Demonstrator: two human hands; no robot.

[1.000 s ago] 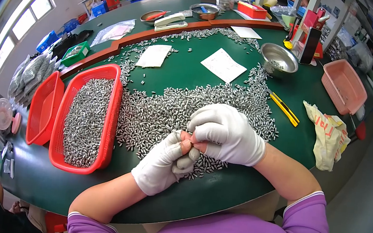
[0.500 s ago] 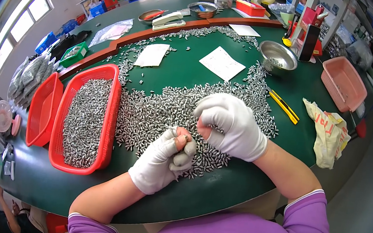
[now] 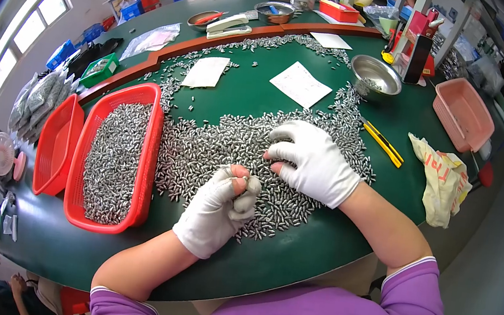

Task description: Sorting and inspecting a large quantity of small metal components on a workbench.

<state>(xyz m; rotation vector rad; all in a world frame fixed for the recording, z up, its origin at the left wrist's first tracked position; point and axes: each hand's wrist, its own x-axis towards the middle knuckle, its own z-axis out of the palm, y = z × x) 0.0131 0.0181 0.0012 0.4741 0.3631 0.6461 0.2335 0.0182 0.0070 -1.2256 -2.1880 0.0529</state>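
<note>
A wide heap of small silver metal pieces (image 3: 201, 157), oblong with rounded ends, covers the middle of the green table. My left hand (image 3: 215, 210), in a white glove with bare thumb and fingertip, is closed over the heap's near part, fingers curled against the thumb. What it pinches is too small to make out. To its right, my right hand (image 3: 311, 161), gloved likewise, reaches palm down over the heap with fingers parted and bent, the tips close to the pieces. Left of the heap stands a red plastic basket (image 3: 149, 164) filled with the same pieces.
An empty red basket (image 3: 55, 149) adjoins the full one. Paper slips (image 3: 300, 85) lie beyond the heap, beside a steel bowl (image 3: 375, 77). A yellow cutter knife (image 3: 385, 147), a cloth bag (image 3: 441, 181) and a pink basket (image 3: 463, 114) are at right. A brown strip (image 3: 216, 37) edges the far side.
My right hand has gone from a curled, raised pose to fingers parted low over the heap. The left hand stays closed and has shifted only slightly.
</note>
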